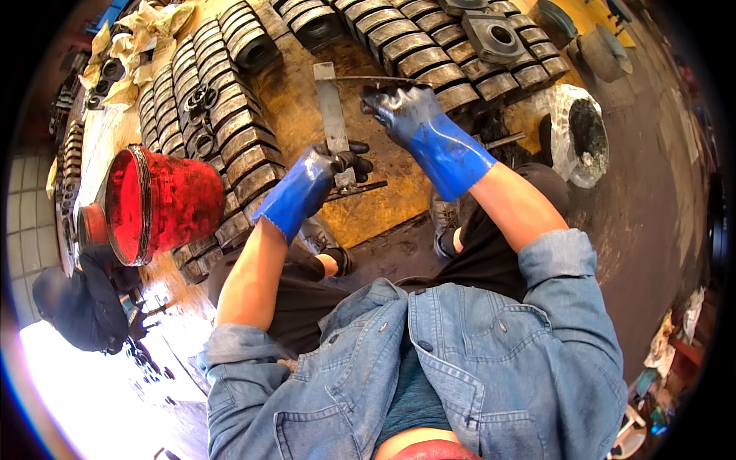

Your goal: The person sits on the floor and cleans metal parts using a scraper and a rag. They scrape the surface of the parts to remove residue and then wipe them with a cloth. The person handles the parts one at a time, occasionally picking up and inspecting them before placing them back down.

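Observation:
My left hand (pixel 313 178), in a blue glove with blackened fingers, is closed round the lower part of a flat grey metal bar (pixel 331 107). A thin dark rod (pixel 364 190) crosses the bar's lower end just below my fingers. From the bar's top a thin, slightly bowed strip (pixel 376 79) runs right, past the knuckles of my right hand (pixel 414 115). That hand, gloved the same way, is curled into a fist. Whatever its fingers hold is hidden. Both hands are above a stained yellow-brown surface (pixel 383 218), in front of my knees.
Rows of dark metal blocks (pixel 234 115) line the left, with more rows (pixel 418 54) at the far right. A red bucket (pixel 188 195) lies tilted left of my arm. Plastic wraps a round part (pixel 563 130) at right. Another person (pixel 84 303) crouches at the left.

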`<state>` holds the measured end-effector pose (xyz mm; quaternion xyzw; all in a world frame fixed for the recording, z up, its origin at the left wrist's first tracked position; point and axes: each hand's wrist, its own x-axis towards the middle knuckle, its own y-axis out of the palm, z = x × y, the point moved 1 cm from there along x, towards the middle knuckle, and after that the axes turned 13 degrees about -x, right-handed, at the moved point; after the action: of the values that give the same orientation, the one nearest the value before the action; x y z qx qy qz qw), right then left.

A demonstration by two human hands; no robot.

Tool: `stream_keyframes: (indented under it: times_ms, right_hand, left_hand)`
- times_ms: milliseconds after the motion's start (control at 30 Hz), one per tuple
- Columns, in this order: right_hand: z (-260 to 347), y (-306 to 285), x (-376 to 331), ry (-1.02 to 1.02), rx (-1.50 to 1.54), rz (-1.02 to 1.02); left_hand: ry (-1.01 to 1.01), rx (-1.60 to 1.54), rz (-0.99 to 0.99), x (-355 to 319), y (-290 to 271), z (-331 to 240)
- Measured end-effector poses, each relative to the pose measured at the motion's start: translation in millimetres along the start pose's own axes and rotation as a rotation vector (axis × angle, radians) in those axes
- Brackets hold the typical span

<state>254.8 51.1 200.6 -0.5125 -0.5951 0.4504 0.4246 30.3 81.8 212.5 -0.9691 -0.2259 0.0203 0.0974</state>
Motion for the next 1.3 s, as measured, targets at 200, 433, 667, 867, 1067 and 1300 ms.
stream_keyframes:
  times_ms: [200, 433, 667, 867, 1067, 1300]
  right_hand:
    - [-17, 9, -2, 0.216, 0.235, -0.071]
    - [18, 15, -22, 0.123, 0.108, -0.420]
    - [9, -2, -29, -0.093, 0.336, -0.670]
    - [10, -11, -35, -0.148, 0.481, -0.749]
    - [2, -24, -43, -0.180, 0.361, -0.625]
    - [-4, -13, -43, -0.212, 0.293, -0.556]
  left_hand:
    - [-0.691, -0.887, -0.398, 15, 5, 2]
    - [-0.384, -1.397, -0.190, 9, -20, 7]
    - [-0.235, -0.800, -0.344, -16, -2, -65]
    - [-0.249, -0.700, -0.278, -14, 1, -68]
    - [-0.313, -0.968, -0.346, -3, 7, -73]
    - [-0.360, -0.806, -0.257, 2, -1, -63]
